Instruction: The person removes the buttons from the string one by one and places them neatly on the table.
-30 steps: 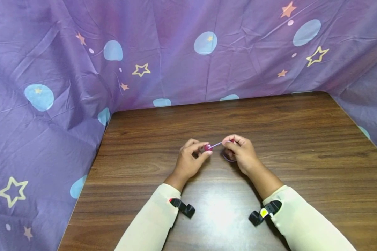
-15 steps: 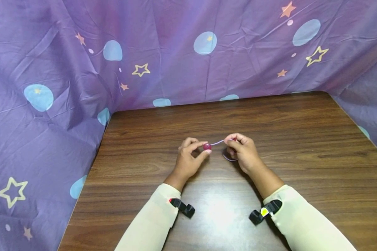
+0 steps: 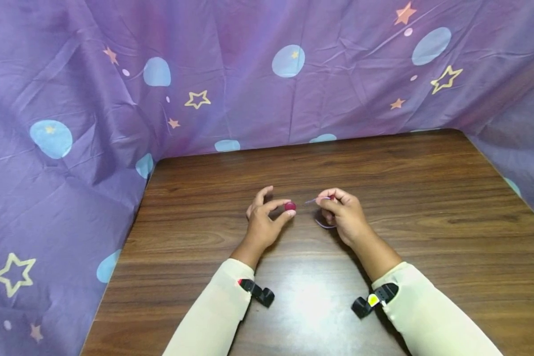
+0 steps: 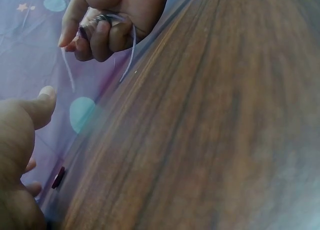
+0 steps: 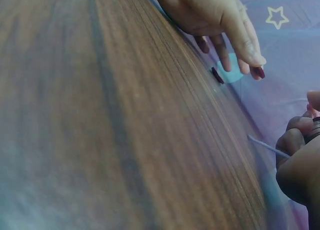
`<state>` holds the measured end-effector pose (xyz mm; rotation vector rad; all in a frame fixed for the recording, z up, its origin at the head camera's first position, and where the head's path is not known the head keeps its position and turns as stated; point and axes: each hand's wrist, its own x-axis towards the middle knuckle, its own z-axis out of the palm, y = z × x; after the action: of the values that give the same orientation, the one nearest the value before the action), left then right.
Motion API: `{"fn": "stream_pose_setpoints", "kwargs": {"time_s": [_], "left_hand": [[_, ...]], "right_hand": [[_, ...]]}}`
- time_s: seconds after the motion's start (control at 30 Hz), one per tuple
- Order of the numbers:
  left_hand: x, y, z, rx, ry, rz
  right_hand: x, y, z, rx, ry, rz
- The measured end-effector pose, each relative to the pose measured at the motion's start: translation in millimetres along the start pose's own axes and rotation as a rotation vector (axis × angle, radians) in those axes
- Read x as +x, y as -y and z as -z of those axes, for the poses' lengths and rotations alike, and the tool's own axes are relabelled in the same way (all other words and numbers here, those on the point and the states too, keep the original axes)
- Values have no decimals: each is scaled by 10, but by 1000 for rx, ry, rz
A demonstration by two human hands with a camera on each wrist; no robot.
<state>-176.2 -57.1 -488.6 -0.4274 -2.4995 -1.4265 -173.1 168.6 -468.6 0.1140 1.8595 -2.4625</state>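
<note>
My left hand point(image 3: 263, 222) pinches a dark red, flat round button point(image 3: 290, 206) between thumb and forefinger, its other fingers lifted. In the right wrist view the button point(image 5: 258, 72) shows edge-on at the fingertips. A gap separates it from the free end of a thin purple cord point(image 3: 310, 201). My right hand point(image 3: 344, 217) pinches that cord near its end. Behind, the cord point(image 4: 131, 59) loops out past the curled fingers, with small dark pieces point(image 4: 83, 33) against the palm. Whether these are strung on it is hard to tell.
Another thin dark red piece point(image 5: 217, 75) shows low behind my left fingers; the head view does not show it separately. The brown wood-grain table point(image 3: 382, 168) lies beneath both hands. A purple curtain point(image 3: 249, 74) with stars hangs behind it and along the left.
Earlier the cord stretched from the right hand to the button. Now its end is apart from it. The left hand has shifted slightly left with the button and raised its other fingers.
</note>
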Motion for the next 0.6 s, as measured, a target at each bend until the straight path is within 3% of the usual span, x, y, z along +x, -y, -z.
{"fn": "stream_pose_setpoints", "kwargs": {"time_s": [0.33, 0.6], "left_hand": [[19, -32, 18, 27, 41, 91], [42, -31, 5, 77, 50, 95]], "right_hand": [[-3, 24, -10, 65, 21, -23], [-13, 28, -56, 95, 15, -51]]}}
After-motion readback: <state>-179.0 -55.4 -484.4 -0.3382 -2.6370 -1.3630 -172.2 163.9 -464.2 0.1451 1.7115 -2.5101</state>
